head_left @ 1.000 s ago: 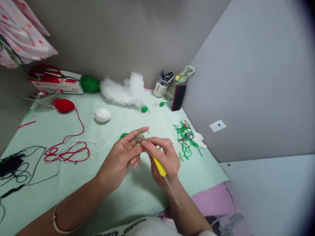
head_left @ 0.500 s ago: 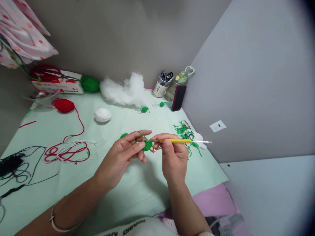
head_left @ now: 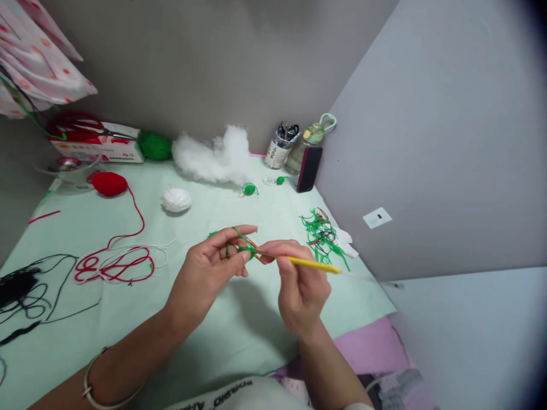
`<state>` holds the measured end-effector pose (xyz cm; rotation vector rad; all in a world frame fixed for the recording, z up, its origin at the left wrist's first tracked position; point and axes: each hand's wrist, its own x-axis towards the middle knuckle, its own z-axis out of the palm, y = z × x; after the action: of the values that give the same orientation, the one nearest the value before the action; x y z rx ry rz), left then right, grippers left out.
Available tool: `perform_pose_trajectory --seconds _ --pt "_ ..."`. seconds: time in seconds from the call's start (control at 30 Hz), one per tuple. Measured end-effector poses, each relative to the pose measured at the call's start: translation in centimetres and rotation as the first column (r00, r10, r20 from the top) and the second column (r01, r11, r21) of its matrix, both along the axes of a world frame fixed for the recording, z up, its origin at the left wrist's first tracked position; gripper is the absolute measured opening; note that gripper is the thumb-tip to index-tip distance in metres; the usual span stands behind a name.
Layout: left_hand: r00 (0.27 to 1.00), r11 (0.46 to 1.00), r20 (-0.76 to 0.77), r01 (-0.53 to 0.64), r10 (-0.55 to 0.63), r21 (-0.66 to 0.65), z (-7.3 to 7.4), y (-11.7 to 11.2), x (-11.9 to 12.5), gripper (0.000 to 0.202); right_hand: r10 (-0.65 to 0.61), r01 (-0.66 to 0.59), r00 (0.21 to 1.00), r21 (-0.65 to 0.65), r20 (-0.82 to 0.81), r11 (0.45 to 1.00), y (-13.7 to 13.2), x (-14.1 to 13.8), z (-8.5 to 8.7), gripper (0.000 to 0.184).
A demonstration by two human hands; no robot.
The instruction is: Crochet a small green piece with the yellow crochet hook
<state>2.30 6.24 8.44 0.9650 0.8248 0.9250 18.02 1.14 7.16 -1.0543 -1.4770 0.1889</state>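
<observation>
Between thumb and fingers, my left hand (head_left: 213,259) pinches a small green crochet piece (head_left: 247,250), much of it hidden by the fingers. Green yarn (head_left: 235,229) runs over the raised index finger, and a loop circles another finger. My right hand (head_left: 301,279) grips a crochet hook (head_left: 314,264) by its yellow handle, the metal tip reaching into the green work and the back end slanting down to the right. An orange stitch marker (head_left: 261,260) hangs at the piece near the hook tip.
Behind the hands lie a white yarn ball (head_left: 176,200), fluffy stuffing (head_left: 211,156) and a red yarn ball (head_left: 110,184). Loose red strands (head_left: 115,265) and black yarn (head_left: 19,287) spread left. Green scraps (head_left: 320,233) sit right, before a phone (head_left: 309,169) and a bottle (head_left: 314,136).
The hook has tilted, its back end dropping from nearly level. The green piece has turned so less of its face shows, and the orange marker is more visible.
</observation>
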Motion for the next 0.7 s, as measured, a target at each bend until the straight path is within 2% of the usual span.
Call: perform_pose_trajectory --seconds 0.1,0.17,0.23,0.3,0.37,0.43,0.5,0.53,0.6,0.7 --pt "0.997 0.997 -0.029 -0.072 0.073 0.021 0.1 -0.5 0.3 0.032 -0.062 0.027 0.981 0.185 0.185 0.982 0.3 -0.4 -1.0 0.025" --pt "0.996 0.996 0.005 -0.09 0.09 -0.004 0.0 -0.7 0.5 0.038 -0.135 0.067 0.953 0.246 0.272 0.967 0.7 -0.6 -1.8 0.026" --pt "0.995 0.996 0.086 -0.041 0.048 -0.085 -0.1 -0.6 0.5 0.043 -0.22 0.129 0.917 0.275 0.333 0.953 0.9 -0.7 -2.5 0.033" --pt "0.982 0.977 0.186 0.065 -0.026 -0.202 -0.3 -0.2 0.4 0.042 -0.25 0.157 0.905 0.278 0.344 0.948 1.0 -0.6 -2.6 0.038" --pt "0.963 0.949 0.263 0.136 -0.059 -0.285 -0.3 0.4 0.1 0.036 -0.185 0.135 0.953 0.209 0.239 0.969 0.8 -0.5 -2.2 0.032" --pt "0.953 0.946 0.298 0.145 -0.054 -0.291 -0.1 0.8 -0.1 0.032 -0.098 0.099 0.995 0.1 -0.013 0.99 0.6 -0.3 -1.5 0.026" --pt "0.952 0.957 0.3 0.141 -0.061 -0.254 0.2 1.0 -0.3 0.031 -0.014 0.019 0.966 0.014 -0.256 1.0 0.5 -0.3 -0.7 0.022" --pt "0.953 0.961 0.293 0.152 -0.08 -0.231 0.3 0.9 -0.3 0.031 0.023 -0.031 0.945 -0.018 -0.326 0.999 0.5 -0.3 -0.5 0.02" --pt "0.955 0.966 0.273 0.173 -0.117 -0.193 0.3 0.6 -0.2 0.029 0.072 -0.098 0.935 -0.058 -0.347 0.994 0.7 -0.4 -0.2 0.019" --pt "0.966 0.978 0.235 0.148 -0.111 -0.15 0.2 0.1 0.0 0.03 0.029 -0.047 0.975 -0.076 -0.22 0.996 0.9 -0.5 -0.4 0.018"
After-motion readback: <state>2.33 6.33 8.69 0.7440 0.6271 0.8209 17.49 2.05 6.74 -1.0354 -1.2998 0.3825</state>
